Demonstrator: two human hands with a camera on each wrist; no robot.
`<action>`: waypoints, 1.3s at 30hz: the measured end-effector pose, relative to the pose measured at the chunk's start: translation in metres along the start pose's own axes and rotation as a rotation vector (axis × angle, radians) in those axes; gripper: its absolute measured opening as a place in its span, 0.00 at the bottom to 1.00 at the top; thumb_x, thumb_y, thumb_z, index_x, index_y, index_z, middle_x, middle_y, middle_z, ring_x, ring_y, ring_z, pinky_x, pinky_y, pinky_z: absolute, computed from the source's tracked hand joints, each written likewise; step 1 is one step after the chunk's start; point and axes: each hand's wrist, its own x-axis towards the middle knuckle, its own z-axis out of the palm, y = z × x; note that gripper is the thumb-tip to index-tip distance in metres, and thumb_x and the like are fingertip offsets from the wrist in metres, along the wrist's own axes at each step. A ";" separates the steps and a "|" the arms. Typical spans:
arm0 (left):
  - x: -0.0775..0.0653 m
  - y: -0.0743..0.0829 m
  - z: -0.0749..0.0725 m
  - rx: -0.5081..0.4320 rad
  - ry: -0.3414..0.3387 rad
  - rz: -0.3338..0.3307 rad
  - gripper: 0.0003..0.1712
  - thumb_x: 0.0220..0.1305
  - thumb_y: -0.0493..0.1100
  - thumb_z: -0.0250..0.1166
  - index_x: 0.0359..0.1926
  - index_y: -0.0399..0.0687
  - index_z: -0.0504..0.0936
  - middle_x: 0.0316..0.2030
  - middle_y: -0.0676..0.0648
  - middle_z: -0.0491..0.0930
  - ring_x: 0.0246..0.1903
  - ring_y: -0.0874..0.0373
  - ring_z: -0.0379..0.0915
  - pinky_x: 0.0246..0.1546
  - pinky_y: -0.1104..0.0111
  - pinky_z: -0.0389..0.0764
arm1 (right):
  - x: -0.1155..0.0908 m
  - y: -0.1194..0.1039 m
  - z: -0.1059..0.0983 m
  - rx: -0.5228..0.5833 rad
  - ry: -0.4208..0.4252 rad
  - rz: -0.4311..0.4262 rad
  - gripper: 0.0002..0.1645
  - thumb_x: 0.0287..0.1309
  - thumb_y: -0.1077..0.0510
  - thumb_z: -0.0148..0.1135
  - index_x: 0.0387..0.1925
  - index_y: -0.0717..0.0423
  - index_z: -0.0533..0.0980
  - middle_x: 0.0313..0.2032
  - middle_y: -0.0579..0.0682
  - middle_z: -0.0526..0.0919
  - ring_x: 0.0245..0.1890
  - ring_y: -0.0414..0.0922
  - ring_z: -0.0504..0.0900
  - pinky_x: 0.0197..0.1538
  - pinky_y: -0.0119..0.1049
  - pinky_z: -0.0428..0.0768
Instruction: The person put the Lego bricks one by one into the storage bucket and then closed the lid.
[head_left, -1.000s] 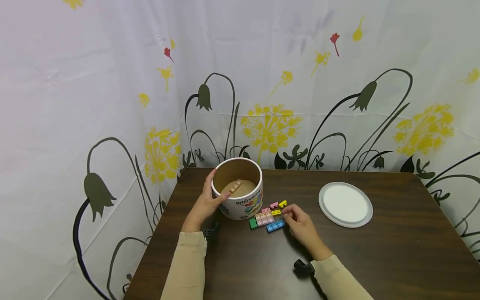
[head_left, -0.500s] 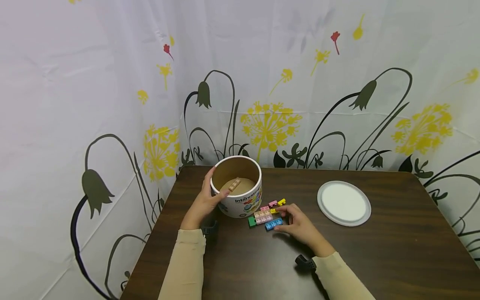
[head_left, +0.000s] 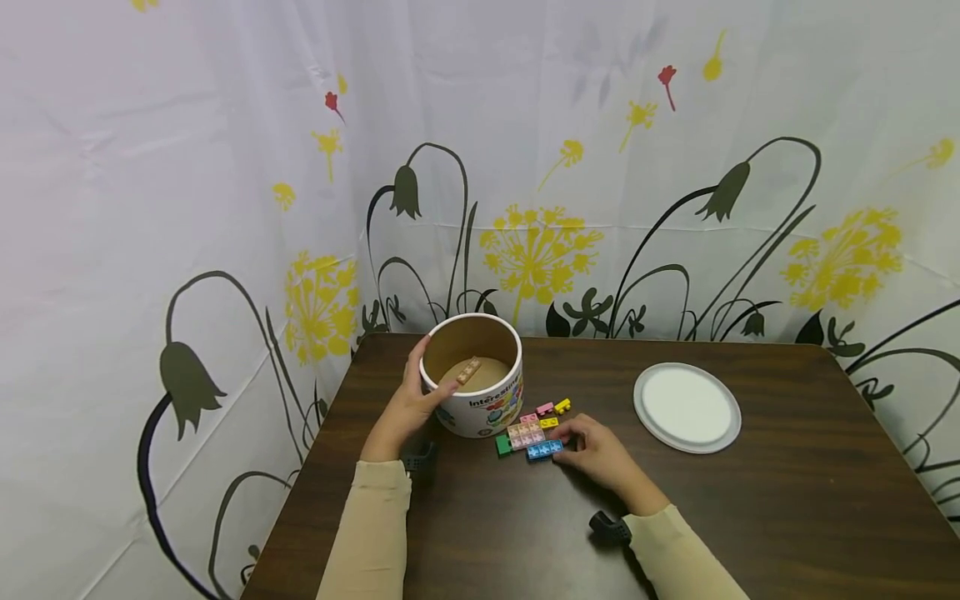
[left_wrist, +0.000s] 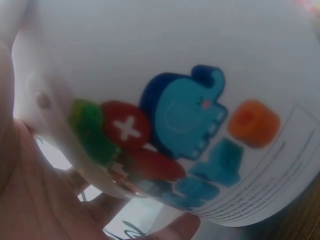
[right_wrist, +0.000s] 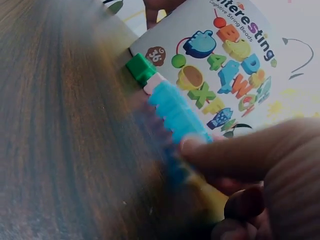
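Note:
My left hand (head_left: 408, 412) grips the left side of a white round tub (head_left: 480, 413), its thumb over the near rim and fingers round the outer wall. Inside the tub, a tan toy brick (head_left: 468, 371) lies on the bottom. My right hand (head_left: 596, 450) pinches the right end of a blue toy brick (head_left: 543, 450), with the thumb pressed on that end in the right wrist view. Beside it lie a pale pink brick (head_left: 526, 435), a green brick (head_left: 503, 446) and a yellow brick (head_left: 549, 422). The left wrist view shows the tub's printed wall (left_wrist: 182, 115) close up.
A round white lid (head_left: 687, 408) lies on the dark wooden table (head_left: 810, 467), right of the bricks. Small pink (head_left: 544, 408) and yellow (head_left: 562, 406) pieces lie behind the pile. A flower-printed curtain (head_left: 637, 208) hangs along the table's back edge.
My right hand has come in leftward and closed its thumb and fingers on the blue brick, which has shifted slightly left. The left hand stays on the tub.

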 end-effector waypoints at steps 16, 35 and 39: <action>-0.002 -0.001 -0.004 -0.014 0.022 -0.007 0.60 0.69 0.59 0.72 0.88 0.72 0.40 0.87 0.42 0.43 0.84 0.35 0.47 0.81 0.31 0.52 | -0.001 0.001 -0.002 0.330 -0.073 -0.013 0.11 0.79 0.52 0.63 0.54 0.52 0.82 0.37 0.64 0.80 0.23 0.44 0.75 0.25 0.38 0.79; -0.004 0.003 0.004 0.017 -0.013 -0.023 0.62 0.69 0.61 0.72 0.88 0.73 0.38 0.86 0.39 0.44 0.82 0.30 0.51 0.78 0.30 0.57 | -0.001 -0.011 -0.006 0.291 -0.095 0.093 0.12 0.84 0.51 0.54 0.55 0.51 0.79 0.28 0.56 0.78 0.21 0.45 0.76 0.24 0.39 0.79; -0.004 0.004 0.004 0.023 -0.003 -0.021 0.62 0.68 0.64 0.72 0.87 0.76 0.39 0.86 0.39 0.45 0.81 0.29 0.53 0.77 0.29 0.59 | 0.011 -0.032 -0.013 0.337 -0.089 0.042 0.21 0.87 0.53 0.42 0.56 0.58 0.81 0.28 0.53 0.74 0.21 0.42 0.71 0.25 0.35 0.74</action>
